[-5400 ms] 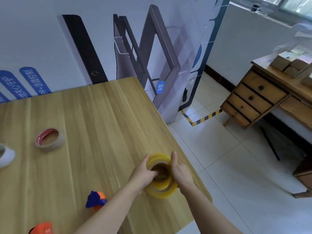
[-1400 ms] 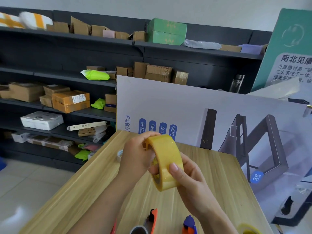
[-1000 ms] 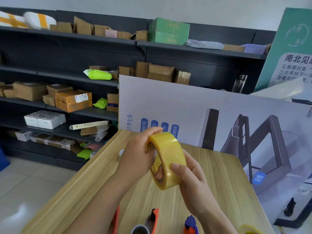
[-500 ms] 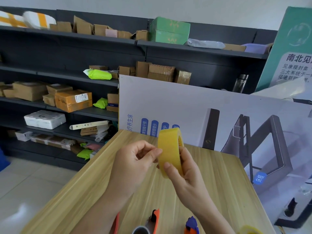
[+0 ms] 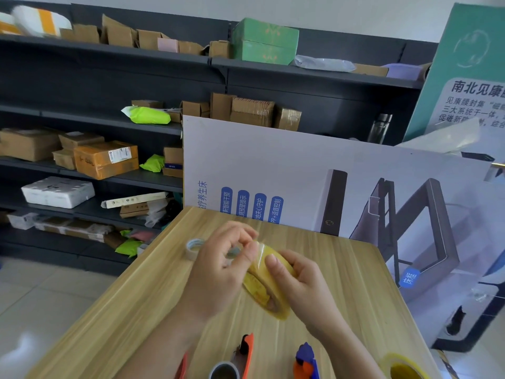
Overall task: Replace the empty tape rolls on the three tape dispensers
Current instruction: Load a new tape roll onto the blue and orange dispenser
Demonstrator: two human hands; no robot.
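At frame centre, the right hand grips a yellow tape roll above the wooden surface; the left hand pinches its upper edge.

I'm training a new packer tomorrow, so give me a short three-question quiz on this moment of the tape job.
1. True or false: the yellow tape roll lies flat on the table.
2. What does the right hand grip? A) the yellow tape roll B) an orange dispenser C) a cardboard box
3. Fill in: the left hand ___ the roll's upper edge with its fingertips.
Key: 1 false, both hands hold it tilted above the table. 2 A. 3 pinches.
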